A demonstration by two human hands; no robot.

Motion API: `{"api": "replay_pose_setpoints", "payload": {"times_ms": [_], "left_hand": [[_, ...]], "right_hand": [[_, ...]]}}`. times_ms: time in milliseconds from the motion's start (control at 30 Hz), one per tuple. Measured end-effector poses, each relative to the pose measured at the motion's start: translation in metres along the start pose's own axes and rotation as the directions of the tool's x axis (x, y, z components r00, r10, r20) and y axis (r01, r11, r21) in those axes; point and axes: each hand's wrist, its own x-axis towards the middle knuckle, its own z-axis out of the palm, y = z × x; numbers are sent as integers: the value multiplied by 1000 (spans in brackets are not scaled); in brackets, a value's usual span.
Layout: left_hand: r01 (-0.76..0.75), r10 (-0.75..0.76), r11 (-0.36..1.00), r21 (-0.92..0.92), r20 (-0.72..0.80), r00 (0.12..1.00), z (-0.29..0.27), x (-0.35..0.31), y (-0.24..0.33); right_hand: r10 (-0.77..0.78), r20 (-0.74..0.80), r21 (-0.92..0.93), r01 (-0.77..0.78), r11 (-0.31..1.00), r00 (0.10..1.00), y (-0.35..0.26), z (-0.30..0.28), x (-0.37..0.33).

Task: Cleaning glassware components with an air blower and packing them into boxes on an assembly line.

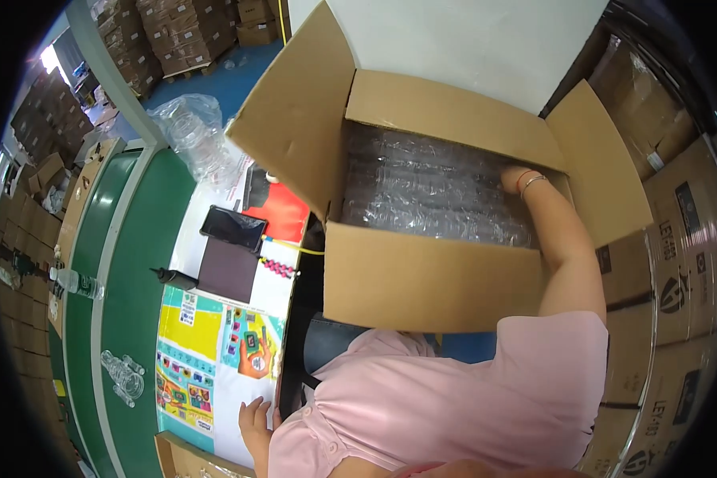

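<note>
An opened cardboard box (430, 279) stands in front of me with its flaps folded out. Rows of clear plastic pieces (430, 187), some in shiny film, fill much of it. My right hand (516, 180), with a bracelet at the wrist, reaches down inside by the right wall; its fingers are hidden among the plastic. At the lower left, my left hand (255, 421) rests at the table's edge beside a colourful printed sheet (215, 358). Its fingers are stretched out and nothing shows in them.
On the table lie a black phone (233, 229), a small black bottle-like object (175, 277) and a bag of clear plastic pieces (191, 131). Beyond runs a green work surface (127, 319) holding clear plastic parts (123, 378). Stacked cartons (677, 319) stand close on the right.
</note>
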Motion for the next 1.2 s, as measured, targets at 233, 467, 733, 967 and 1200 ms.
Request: {"api": "replay_pose_setpoints", "payload": {"times_ms": [233,467,733,967,1200], "left_hand": [[-77,78,997,-13,49,996,11,53,50],[-49,42,997,52,122,992,9,67,77],[-85,76,995,44,170,983,13,81,88],[-173,169,985,8,166,972,14,99,93],[-133,134,991,-20,209,969,11,89,90]], "right_hand": [[-23,-387,-20,16,1000,922,13,27,71],[102,-364,121,-62,991,926,30,53,109],[87,-320,-182,-151,972,943,-5,48,104],[-336,644,5,434,901,688,34,118,43],[-484,345,294,398,869,804,26,99,-7]]}}
